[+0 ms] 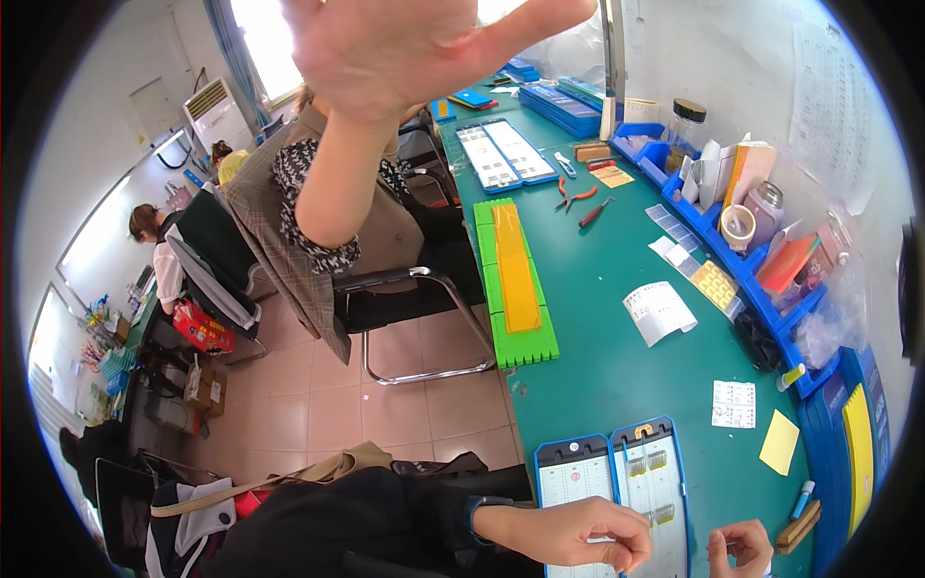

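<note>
My left hand (588,536), with a dark band at the wrist and a black sleeve, is over an open blue case (686,482) with white panels. Its fingers are curled closed; anything in them is too small to make out. Small bundles of thin metal pieces (647,464) lie in the case's right half. My right hand (742,549) is to the right of the case above the green table (597,385). Its fingers curl toward the thumb in a pinch, and what they hold, if anything, cannot be made out. The lower edge cuts it off.
Another person's raised hand (381,53) fills the top. Along the table lie a green rack with a yellow strip (517,275), orange-handled pliers (575,197), another open case (506,154), curled white paper (659,313) and a yellow note (779,443). Blue bins (761,299) line the wall.
</note>
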Demonstrator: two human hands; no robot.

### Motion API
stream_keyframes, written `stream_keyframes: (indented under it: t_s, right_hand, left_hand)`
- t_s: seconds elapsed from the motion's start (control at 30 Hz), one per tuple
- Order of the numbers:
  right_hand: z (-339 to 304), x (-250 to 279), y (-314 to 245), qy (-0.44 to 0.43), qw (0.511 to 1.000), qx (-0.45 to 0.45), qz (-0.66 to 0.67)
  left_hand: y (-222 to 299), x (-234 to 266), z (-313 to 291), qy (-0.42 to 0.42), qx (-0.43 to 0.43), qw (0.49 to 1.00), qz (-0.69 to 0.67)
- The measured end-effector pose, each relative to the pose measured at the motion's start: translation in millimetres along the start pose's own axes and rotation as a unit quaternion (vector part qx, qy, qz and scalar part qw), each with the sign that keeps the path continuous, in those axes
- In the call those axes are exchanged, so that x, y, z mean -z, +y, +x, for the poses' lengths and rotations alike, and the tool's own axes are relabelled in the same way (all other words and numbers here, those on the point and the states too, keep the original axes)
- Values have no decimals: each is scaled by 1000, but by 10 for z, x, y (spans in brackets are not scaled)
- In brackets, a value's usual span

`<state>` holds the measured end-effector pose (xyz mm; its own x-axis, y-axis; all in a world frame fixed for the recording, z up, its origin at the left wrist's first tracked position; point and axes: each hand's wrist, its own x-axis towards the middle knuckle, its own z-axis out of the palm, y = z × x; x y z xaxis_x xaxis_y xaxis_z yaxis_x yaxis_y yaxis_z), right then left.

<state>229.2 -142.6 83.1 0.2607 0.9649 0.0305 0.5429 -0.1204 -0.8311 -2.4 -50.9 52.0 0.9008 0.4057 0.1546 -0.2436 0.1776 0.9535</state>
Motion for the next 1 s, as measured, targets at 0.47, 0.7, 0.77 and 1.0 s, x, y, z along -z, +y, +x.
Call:
stream_keyframes:
  t_s: [0.47, 0.7, 0.77, 1.0]
  right_hand:
    - [-17, -102, 136, 56, 998, -28, -25]
    - [-118, 18, 433, 72, 994, -77, -14]
    - [-156, 124, 551, 51, 989, -131, -52]
    - [-225, 179, 730, 60, 987, -121, -82]
  left_hand:
    - [37, 44, 100, 82, -16, 994, 67]
    - [-90, 291, 74, 205, -57, 966, 145]
    - [-29, 400, 118, 244, -43, 900, 359]
    - [723, 430, 123, 15, -286, 914, 288]
